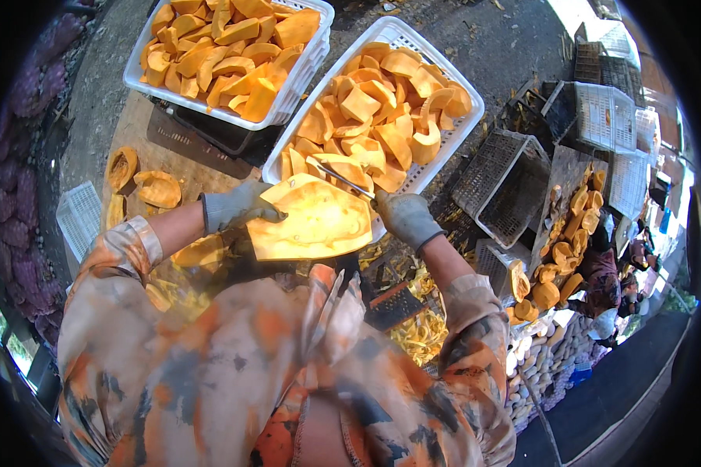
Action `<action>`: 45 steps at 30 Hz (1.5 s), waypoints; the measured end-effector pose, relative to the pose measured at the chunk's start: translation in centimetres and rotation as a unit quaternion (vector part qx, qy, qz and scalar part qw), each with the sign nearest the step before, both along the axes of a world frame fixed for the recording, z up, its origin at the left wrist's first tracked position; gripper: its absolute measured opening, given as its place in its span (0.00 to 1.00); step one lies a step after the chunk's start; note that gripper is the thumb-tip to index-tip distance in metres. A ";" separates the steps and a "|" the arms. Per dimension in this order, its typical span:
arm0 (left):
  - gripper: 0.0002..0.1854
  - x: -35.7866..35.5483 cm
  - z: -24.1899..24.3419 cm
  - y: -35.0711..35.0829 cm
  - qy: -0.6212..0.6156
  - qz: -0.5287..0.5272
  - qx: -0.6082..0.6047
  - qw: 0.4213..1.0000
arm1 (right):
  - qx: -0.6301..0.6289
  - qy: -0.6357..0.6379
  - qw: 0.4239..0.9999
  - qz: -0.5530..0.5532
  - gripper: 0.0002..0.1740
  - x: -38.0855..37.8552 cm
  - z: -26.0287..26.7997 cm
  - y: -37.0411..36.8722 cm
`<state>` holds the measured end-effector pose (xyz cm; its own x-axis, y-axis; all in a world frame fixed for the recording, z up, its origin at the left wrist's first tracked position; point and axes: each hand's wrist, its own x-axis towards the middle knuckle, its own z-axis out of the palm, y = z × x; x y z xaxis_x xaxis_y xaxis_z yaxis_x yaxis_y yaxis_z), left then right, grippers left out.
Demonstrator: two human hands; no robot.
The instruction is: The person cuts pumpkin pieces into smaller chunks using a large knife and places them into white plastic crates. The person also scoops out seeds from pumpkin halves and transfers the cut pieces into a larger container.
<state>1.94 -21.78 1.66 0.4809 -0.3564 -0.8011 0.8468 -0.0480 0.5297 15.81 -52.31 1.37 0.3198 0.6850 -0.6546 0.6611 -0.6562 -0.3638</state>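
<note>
A broad slab of peeled orange squash or pumpkin (315, 225) is gripped at its left edge by my gloved left hand (242, 207). My gloved right hand (408, 219) is closed on the handle of a knife (347, 182), whose thin blade points up and left over the slab's top edge. Just beyond both hands, a white plastic crate (470, 119) holds a heap of peeled squash pieces (380, 117). Several hollowed squash pieces (158, 188) lie on a wooden board (137, 125) to the left of my left hand.
Another full white crate (131, 73) stands at upper left. Dirty empty crates (502, 181) and a board of squash pieces (572, 233) are at right, with a person (604, 280) beside them. Peelings (420, 333) lie below my right hand. Purple mesh sacks (14, 222) line the left.
</note>
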 end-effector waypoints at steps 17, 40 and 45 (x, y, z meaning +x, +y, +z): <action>0.26 -2.7 -1.3 -6.3 0.003 0.364 -0.012 0.931 | 0.257 -0.151 0.921 -0.252 0.07 -6.6 1.9 -1.8; 0.26 2.0 1.6 -6.7 -0.114 0.083 0.056 0.988 | -0.010 0.266 0.776 -0.572 0.16 -3.7 -4.0 -4.6; 0.27 2.3 -1.1 -10.2 -0.060 0.324 0.102 0.939 | 0.135 0.027 0.825 -0.547 0.13 -2.5 -0.8 -4.2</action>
